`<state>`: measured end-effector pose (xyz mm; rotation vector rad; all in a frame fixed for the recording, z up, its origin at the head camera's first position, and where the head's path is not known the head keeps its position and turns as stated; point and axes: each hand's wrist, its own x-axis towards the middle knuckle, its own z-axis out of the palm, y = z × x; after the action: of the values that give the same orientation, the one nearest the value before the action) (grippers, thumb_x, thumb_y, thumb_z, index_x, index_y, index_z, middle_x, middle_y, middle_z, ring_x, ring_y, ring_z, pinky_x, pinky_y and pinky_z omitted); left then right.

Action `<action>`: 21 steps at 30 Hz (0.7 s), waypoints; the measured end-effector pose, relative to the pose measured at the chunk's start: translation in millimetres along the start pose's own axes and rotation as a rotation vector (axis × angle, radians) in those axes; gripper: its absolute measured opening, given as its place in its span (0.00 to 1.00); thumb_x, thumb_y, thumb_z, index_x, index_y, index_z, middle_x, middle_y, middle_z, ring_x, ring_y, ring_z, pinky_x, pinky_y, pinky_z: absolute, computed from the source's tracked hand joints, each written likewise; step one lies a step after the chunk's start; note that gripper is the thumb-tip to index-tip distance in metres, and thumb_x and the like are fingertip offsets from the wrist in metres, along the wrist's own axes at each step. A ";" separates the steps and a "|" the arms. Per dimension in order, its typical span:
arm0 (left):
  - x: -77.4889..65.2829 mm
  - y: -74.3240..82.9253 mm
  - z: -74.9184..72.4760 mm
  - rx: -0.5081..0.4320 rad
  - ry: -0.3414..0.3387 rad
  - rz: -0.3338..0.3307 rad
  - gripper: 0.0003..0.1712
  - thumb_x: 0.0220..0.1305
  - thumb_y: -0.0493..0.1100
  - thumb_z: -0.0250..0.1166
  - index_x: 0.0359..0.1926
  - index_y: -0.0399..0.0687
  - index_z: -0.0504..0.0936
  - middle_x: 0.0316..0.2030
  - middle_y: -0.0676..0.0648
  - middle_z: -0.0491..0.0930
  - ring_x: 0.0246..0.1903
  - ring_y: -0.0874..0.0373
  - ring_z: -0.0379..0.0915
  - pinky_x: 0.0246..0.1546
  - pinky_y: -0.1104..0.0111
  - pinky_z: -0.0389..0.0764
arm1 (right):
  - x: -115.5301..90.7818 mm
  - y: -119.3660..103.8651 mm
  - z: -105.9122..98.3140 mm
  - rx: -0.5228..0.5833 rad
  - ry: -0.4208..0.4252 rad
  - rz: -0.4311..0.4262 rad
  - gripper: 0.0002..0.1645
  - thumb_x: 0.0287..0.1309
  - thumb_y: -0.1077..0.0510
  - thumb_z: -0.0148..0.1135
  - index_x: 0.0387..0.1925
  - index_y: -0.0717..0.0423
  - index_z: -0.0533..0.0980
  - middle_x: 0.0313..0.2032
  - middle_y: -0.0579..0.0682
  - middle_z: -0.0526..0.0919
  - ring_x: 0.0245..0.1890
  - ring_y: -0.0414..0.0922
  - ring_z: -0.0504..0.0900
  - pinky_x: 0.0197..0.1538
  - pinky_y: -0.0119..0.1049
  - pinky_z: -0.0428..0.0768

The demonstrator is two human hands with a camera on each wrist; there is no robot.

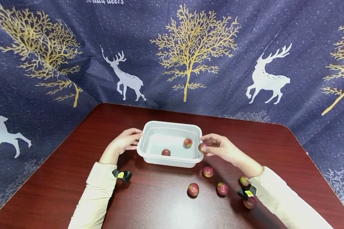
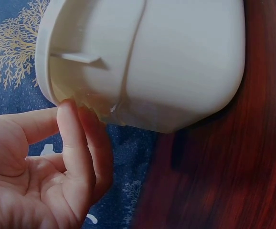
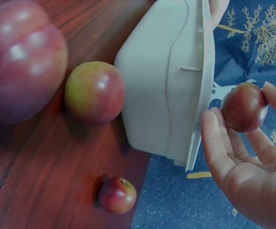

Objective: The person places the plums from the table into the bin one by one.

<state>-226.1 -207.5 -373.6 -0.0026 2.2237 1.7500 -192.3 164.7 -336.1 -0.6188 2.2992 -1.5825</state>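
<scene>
left hand (image 1: 129, 140) at nine o'clock of the white tub (image 1: 167, 161), fingertips against the rim; cannot tell whether it pinches or merely steadies. tub upright on the reddish table (image 1: 149, 197). inside it, dark fruit (image 1: 166, 152) near six, red-yellow fruit (image 1: 187, 142) toward three. outside, first loose fruit (image 1: 193, 190) at five. at three, held fruit (image 1: 202, 147) beside the rim, pinched between thumb and fingertips of the right hand (image 1: 221, 147); right wrist view shows it apart from the tub. second loose fruit (image 1: 208, 172), third loose fruit (image 1: 222, 189), fourth loose fruit (image 1: 244, 181) and fifth loose fruit (image 1: 249, 203) lie around four. step in hand, probably: loading the tub singly. next move seems to call for carrying the held fruit toward nine, over the rim, then easing the pinch low so it doesn't bounce.
</scene>
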 end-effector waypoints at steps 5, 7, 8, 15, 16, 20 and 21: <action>0.2 0.0 -0.9 -0.001 -0.003 0.006 0.24 0.71 0.41 0.51 0.61 0.30 0.63 0.36 0.49 0.76 0.30 0.65 0.76 0.34 0.73 0.81 | 4.6 -4.0 3.0 0.003 0.004 -0.005 0.26 0.59 0.64 0.61 0.56 0.74 0.67 0.45 0.67 0.79 0.39 0.35 0.81 0.45 0.49 0.82; 0.1 0.3 -0.9 0.002 -0.005 0.014 0.24 0.71 0.41 0.51 0.61 0.29 0.63 0.36 0.49 0.76 0.30 0.65 0.76 0.33 0.73 0.81 | 6.9 -4.8 4.3 0.016 -0.003 -0.010 0.25 0.59 0.65 0.60 0.56 0.73 0.67 0.45 0.68 0.78 0.39 0.35 0.81 0.45 0.48 0.82; 0.4 0.1 -0.8 0.000 -0.003 0.013 0.23 0.70 0.41 0.51 0.61 0.30 0.64 0.36 0.49 0.76 0.30 0.65 0.77 0.33 0.73 0.81 | 8.3 -4.9 4.9 0.023 -0.007 -0.013 0.25 0.59 0.65 0.60 0.55 0.73 0.67 0.45 0.69 0.78 0.39 0.36 0.81 0.45 0.47 0.82; 2.5 -2.4 -2.0 -0.002 -0.004 0.002 0.23 0.70 0.41 0.51 0.60 0.30 0.65 0.35 0.49 0.76 0.30 0.64 0.77 0.34 0.71 0.81 | 14.9 -7.0 11.9 0.022 -0.024 -0.018 0.24 0.58 0.66 0.60 0.55 0.73 0.68 0.44 0.67 0.78 0.39 0.37 0.80 0.44 0.43 0.83; 2.8 -2.5 -2.0 0.000 -0.002 -0.001 0.22 0.70 0.41 0.51 0.60 0.31 0.65 0.35 0.49 0.76 0.31 0.64 0.77 0.34 0.71 0.81 | 15.6 -7.7 12.8 0.017 -0.025 -0.019 0.24 0.58 0.66 0.61 0.55 0.72 0.69 0.44 0.66 0.78 0.39 0.37 0.80 0.44 0.43 0.83; 2.9 -1.9 -1.7 0.008 -0.001 -0.005 0.23 0.71 0.41 0.51 0.60 0.31 0.64 0.35 0.49 0.76 0.31 0.64 0.77 0.34 0.71 0.81 | 19.0 -11.9 16.5 -0.023 -0.022 -0.024 0.24 0.58 0.63 0.62 0.54 0.71 0.70 0.43 0.64 0.79 0.37 0.38 0.80 0.45 0.47 0.82; 3.0 -1.7 -1.3 0.005 -0.002 -0.006 0.23 0.71 0.41 0.51 0.60 0.31 0.64 0.35 0.49 0.76 0.31 0.64 0.77 0.34 0.71 0.81 | 20.4 -12.6 17.4 -0.035 -0.021 -0.028 0.24 0.58 0.63 0.63 0.54 0.71 0.70 0.42 0.63 0.79 0.37 0.38 0.80 0.44 0.46 0.82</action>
<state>-228.9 -208.6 -375.6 -0.0059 2.2246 1.7405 -199.7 136.6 -330.4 -0.6765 2.3170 -1.5436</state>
